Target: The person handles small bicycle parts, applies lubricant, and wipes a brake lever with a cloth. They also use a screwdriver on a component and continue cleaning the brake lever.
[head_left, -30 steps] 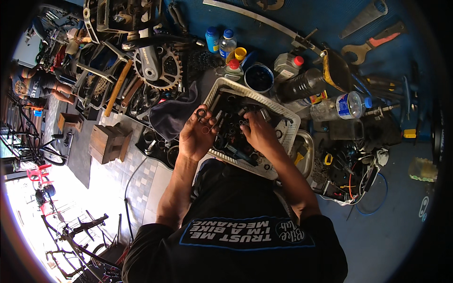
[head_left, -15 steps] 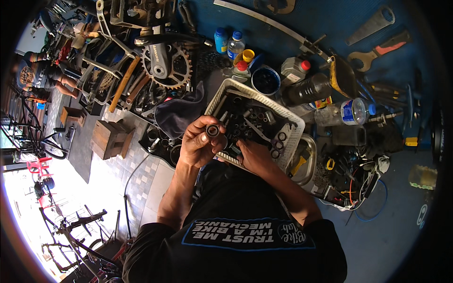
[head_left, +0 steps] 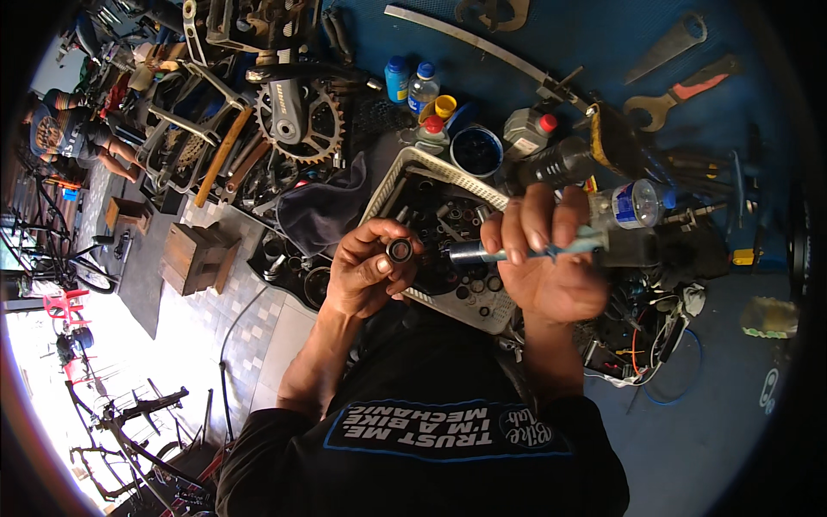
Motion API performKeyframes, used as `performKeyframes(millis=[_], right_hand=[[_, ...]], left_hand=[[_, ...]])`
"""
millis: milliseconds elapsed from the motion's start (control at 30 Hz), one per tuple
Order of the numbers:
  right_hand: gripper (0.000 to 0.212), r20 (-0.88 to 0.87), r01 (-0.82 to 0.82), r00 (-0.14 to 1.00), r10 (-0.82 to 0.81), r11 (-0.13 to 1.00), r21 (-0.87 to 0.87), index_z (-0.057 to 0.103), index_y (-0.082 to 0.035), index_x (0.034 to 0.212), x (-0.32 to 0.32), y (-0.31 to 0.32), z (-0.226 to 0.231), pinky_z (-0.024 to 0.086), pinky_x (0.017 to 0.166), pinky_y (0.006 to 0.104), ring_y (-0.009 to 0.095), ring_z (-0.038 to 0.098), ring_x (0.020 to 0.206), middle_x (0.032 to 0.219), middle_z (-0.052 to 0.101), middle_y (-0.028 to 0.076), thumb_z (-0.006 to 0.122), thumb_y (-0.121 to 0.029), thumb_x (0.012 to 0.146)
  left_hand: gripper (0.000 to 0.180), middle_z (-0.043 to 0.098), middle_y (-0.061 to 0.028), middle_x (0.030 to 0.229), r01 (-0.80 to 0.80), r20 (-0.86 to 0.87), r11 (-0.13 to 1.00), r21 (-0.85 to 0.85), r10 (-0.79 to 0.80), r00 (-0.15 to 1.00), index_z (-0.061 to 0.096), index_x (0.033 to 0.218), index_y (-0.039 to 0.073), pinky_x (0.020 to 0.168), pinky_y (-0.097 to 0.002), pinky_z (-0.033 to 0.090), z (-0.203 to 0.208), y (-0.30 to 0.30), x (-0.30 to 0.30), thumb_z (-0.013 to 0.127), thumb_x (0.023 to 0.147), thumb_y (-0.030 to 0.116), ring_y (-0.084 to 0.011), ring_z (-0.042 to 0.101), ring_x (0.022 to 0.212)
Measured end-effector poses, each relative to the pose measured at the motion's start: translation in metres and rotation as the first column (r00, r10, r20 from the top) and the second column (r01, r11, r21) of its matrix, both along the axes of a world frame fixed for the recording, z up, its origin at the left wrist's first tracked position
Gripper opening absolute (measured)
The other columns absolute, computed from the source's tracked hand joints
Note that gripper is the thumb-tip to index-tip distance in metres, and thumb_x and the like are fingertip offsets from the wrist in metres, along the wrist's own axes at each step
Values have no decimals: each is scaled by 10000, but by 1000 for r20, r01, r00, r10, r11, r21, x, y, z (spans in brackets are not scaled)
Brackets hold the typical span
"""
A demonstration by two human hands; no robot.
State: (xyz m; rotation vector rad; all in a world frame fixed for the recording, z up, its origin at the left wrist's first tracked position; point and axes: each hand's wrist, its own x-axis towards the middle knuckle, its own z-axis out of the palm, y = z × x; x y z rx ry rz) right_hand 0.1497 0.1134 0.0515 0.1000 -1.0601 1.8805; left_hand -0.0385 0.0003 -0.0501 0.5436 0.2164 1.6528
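Just left of the frame's centre, the left hand (head_left: pixel 362 274) pinches a small ring-shaped part (head_left: pixel 400 251), its grip nearly closed; right of centre, the right hand (head_left: pixel 553 283) wraps a blue rod-like tool (head_left: pixel 469 252), end apart from the ring. Careful handling probably means pinching only the rim and steadying the tool above the white basket (head_left: pixel 458 176).

floor (head_left: pixel 211 307) glare lower left | blue surface (head_left: pixel 594 39) dim | hands (head_left: pixel 556 286): right motion-blurred | edges fisheye-bent, corners black
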Motion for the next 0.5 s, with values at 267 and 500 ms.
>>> performKeyframes(millis=[267,500], right_hand=[[655,-153,-152,976,156,988,42,468,-112,880,2,-11,22,336,640,371,165,353,572,699,434,30,367,-745,1013],[620,-62,-134,988,141,986,102,456,-121,857,-2,-13,18,316,625,360,152,318,558,672,414,13,326,-698,1042]], left_hand=[[400,713,-199,1142,-84,-132,990,-113,68,989,616,1289,-25,507,-206,415,18,-3,17,765,940,100,-75,529,594],[404,728,-194,1146,-112,-175,986,-127,89,981,616,1277,-31,512,-193,424,24,-5,20,778,927,89,-57,538,600]])
